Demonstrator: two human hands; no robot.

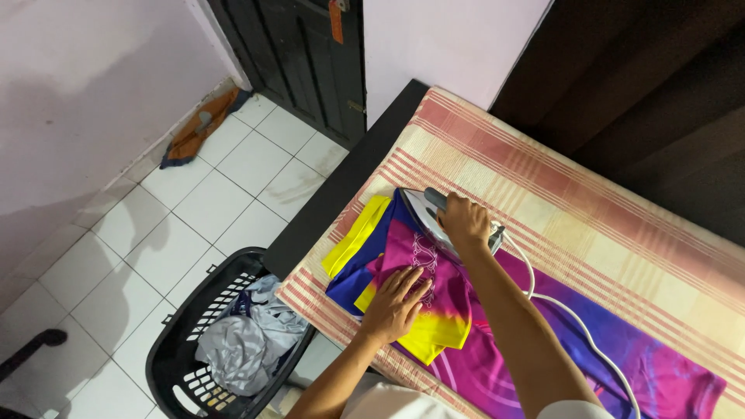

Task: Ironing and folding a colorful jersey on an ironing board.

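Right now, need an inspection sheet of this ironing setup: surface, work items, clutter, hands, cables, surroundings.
Surface: table covered with a red-striped cloth.
Work items: iron sits on a magenta, blue and yellow garment spread on the cloth.
Clutter: nothing seen on the table.
Hands: right hand grips the iron handle; left hand lies flat on the garment, fingers spread.
Cables: white cord trails from the iron across the garment toward the near edge.
Surroundings: black laundry basket of pale clothes on white tile floor; orange rag by the wall; dark door.
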